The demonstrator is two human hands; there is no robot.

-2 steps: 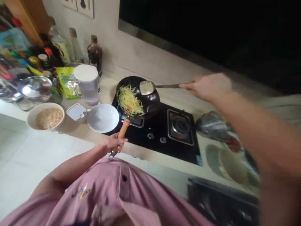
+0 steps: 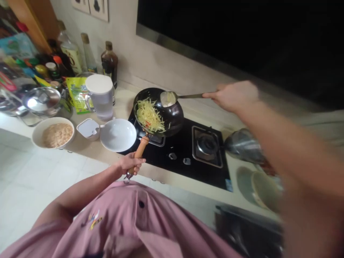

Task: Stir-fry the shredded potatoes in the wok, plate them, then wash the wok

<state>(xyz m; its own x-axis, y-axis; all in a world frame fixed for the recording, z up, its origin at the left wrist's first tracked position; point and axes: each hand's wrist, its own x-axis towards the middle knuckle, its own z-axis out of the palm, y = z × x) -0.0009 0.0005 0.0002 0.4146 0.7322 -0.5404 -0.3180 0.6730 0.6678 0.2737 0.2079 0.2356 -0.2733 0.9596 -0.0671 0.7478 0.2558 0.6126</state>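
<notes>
My left hand is wrapped round the wooden handle of a black wok, which is tilted above the left burner. Pale yellow shredded vegetable, with a few red bits, lies in the wok's left half. Out to the right, my right hand grips the long handle of a spatula. Its broad metal blade sits inside the wok at the upper right, with some pale shreds on it. A white plate stands on the counter just left of the wok.
On the left are a bowl of pinkish-brown food, a small white-lidded box, a water pitcher, a lidded pot and several bottles. To the right are a second burner and a bowl. A dark hood overhangs the stove.
My right hand and forearm have shifted slightly to the left. The wok, the shreds and my left hand look nearly the same.
</notes>
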